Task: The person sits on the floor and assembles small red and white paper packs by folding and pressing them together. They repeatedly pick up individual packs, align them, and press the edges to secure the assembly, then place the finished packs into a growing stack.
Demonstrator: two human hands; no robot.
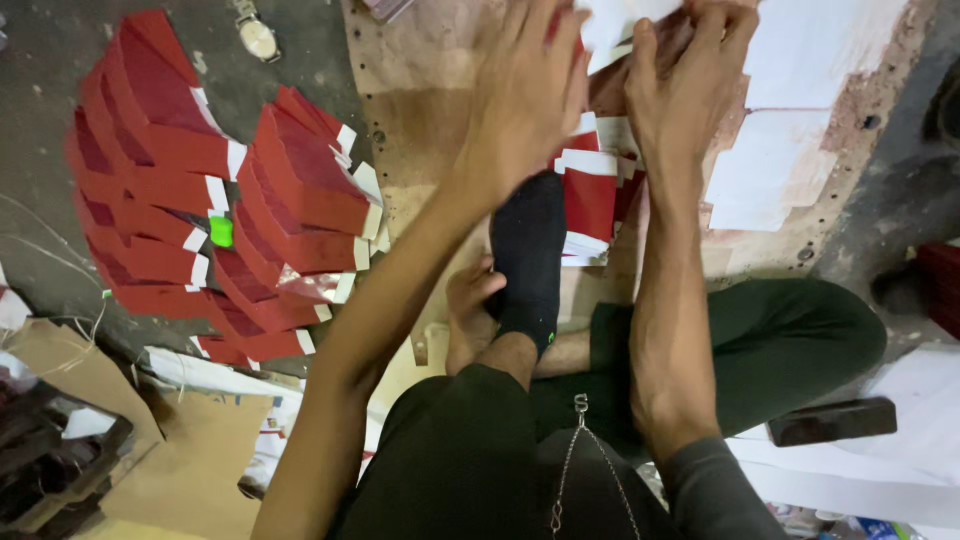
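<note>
Frankly, the weak spot I see is the small stack of red and white folded cards (590,205) lying on the wooden board (420,120), just beyond the black sock (528,255). Both arms reach over that stack, and I judge that a forearm dropping or swinging sideways could catch the top cards and fan them out across the board. The foot in the sock sits touching the near edge of the stack, so a shift of the leg could push it crooked too.

Left of the sock, well apart from it, the big rows of red folded cards (200,190) stand overlapped on the grey floor (40,60); they lean on one another, and I judge a knock at one end could topple the row. A wristwatch (256,36) lies beyond them on the floor.

My left hand (525,95) is beyond the sock, fingers spread fairly wide and laid flat, pressing down on a red and white sheet at the top edge of view. My right hand (690,85), just right of it, has fingers curled and pinched on the white paper (620,20) there. The two hands are close together, nearly touching. White paper sheets (770,160) lie right of the stack.
</note>
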